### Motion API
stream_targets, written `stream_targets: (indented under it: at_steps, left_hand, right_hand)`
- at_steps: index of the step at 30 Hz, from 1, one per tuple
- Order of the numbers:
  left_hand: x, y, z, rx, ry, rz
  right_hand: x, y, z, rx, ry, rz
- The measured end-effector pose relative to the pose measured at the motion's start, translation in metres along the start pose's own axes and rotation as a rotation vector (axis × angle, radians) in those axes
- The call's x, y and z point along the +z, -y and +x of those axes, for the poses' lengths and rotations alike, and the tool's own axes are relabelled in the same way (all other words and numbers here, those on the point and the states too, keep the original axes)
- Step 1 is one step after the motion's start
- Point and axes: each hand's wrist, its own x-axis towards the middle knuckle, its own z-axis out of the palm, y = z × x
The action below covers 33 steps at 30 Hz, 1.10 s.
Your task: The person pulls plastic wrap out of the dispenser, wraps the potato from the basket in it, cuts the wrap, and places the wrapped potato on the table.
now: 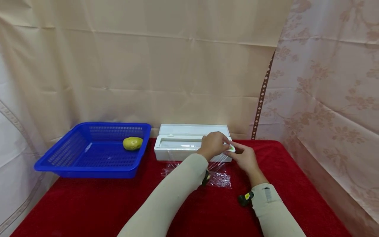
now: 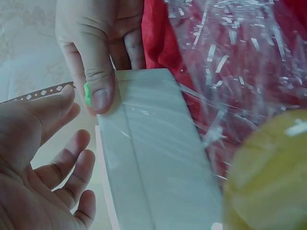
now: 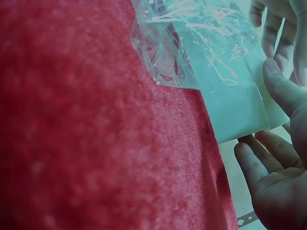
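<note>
A long white cling film box (image 1: 165,155) lies on the red cloth with its lid (image 1: 192,129) raised. Clear cling film (image 1: 220,179) spills crumpled from its front. At the box's right end my right hand (image 1: 246,158) grips the corner, its thumb pressed beside a small green slider (image 2: 87,94). My left hand (image 1: 214,144) reaches across to the same end. Its thumb tip is close to the slider and its other fingers are loosely bent, with nothing visible in them. A yellow rounded thing (image 2: 273,177) sits by the film in the left wrist view, hidden in the head view.
To the left stands a blue plastic basket (image 1: 88,173) holding a yellow, lumpy, potato-like item (image 1: 132,143). The red cloth (image 1: 296,194) covers the table. Beige curtain (image 1: 148,65) hangs right behind, and patterned curtain (image 1: 331,98) runs along the right.
</note>
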Motion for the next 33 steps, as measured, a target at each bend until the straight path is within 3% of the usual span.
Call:
stream_targets:
  at_steps: [21, 33]
  left_hand:
    - [0.010, -0.001, 0.005, 0.019, 0.004, 0.166]
    - [0.014, 0.003, 0.008, 0.079, -0.027, 0.272]
  right_hand:
    - [0.002, 0.000, 0.001, 0.013, -0.016, 0.019]
    - [-0.002, 0.004, -0.002, 0.012, -0.013, -0.062]
